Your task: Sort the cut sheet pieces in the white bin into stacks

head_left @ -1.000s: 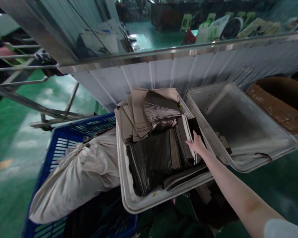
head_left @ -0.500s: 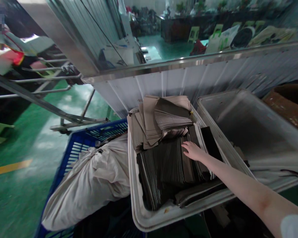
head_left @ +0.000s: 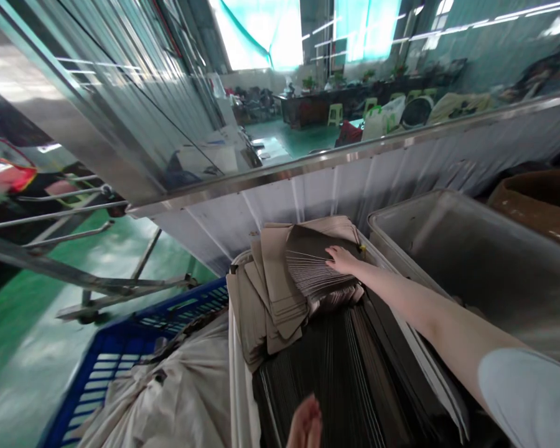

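Note:
My right hand lies on a fanned stack of dark sheets, its fingers stretched over the top face and not closed round it. At the bottom of the view my left hand has come in, partly cut off by the frame. Its fingers point up and look extended, with nothing visible in them. Below it are tightly packed dark flat pieces standing on edge in a white plastic tub. Beside the fanned stack lean several grey-brown flat pieces.
Left of the tub, a blue crate holds a pale cloth sack. A second, greyish tub stands to the right, with a brown container beyond. Behind runs a ribbed wall under a window; a metal rack is at left.
My right hand has moved away from me, from the packed dark pieces onto the fanned stack. My left hand has entered from below. The view has tilted up.

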Available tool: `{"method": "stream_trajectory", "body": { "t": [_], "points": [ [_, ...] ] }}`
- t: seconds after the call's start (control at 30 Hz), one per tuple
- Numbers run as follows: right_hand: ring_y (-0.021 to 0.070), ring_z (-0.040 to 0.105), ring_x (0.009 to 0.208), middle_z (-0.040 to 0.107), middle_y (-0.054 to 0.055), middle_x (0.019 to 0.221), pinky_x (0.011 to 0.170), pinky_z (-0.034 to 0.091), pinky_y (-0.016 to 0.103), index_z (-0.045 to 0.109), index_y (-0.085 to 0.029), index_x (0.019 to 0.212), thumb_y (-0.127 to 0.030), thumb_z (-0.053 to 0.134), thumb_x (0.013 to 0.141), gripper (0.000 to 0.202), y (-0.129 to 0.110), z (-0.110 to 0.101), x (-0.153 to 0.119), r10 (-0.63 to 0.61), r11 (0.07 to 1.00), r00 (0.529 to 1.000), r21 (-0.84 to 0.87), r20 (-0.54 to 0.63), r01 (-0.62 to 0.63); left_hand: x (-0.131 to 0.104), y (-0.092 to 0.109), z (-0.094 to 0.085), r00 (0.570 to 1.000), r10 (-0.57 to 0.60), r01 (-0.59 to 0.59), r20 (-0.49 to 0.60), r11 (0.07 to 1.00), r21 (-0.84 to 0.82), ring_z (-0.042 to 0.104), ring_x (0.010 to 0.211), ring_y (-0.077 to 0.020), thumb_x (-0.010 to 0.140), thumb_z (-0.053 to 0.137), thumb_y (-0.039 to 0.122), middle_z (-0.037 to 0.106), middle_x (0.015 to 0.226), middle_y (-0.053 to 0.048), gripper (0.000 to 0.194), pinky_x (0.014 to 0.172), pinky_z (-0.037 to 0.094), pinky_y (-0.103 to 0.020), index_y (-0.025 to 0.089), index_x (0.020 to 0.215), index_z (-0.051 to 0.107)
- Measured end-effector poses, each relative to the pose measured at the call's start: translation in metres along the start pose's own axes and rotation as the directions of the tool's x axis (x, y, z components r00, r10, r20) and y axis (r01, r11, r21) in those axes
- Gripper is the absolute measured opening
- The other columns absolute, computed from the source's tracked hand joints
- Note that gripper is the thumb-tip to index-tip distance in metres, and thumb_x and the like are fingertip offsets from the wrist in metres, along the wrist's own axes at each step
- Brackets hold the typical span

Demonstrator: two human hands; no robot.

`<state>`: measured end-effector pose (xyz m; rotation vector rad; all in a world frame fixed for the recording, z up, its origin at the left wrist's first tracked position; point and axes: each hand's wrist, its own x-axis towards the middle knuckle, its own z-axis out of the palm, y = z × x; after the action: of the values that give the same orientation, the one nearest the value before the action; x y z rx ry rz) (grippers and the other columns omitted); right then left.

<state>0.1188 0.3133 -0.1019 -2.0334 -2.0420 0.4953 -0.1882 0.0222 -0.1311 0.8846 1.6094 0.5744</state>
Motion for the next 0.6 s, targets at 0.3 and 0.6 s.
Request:
{"method": "stream_trajectory", "body": {
  "t": [0.3,0.6],
  "points": [
    [0.0354,0.044,0.120,0.046,0.024,0.130,0.098,0.034,0.047,0.046,-0.005,0.125,-0.059,0.032,0.089,0.066,0.010,0.027,0.119,0.187,0.982,0.981,-0.015,-0.044,-0.188,0.155,0.098,0.050,0.982,0.085,0.059,0.171,0.716,-0.696,0.065,0.083,-0.0138,0.083,0.054,0.019,0.065,0.092,-0.012,0.021,0.089,0.049,-0.034,0.009,0.102,0.056],
    [0.0390,0.039,0.119,0.046,0.021,0.125,0.093,0.033,0.056,0.044,-0.013,0.117,-0.050,0.045,0.083,0.051,0.019,0.041,0.145,0.233,0.971,0.952,-0.003,-0.201,-0.238,0.213,0.102,0.077,0.977,-0.102,0.210,0.187,0.622,-0.755,0.061,0.068,-0.0110,0.079,0.059,0.018,0.063,0.077,-0.005,0.004,0.069,0.052,-0.024,0.015,0.079,0.057]
  ]
}}
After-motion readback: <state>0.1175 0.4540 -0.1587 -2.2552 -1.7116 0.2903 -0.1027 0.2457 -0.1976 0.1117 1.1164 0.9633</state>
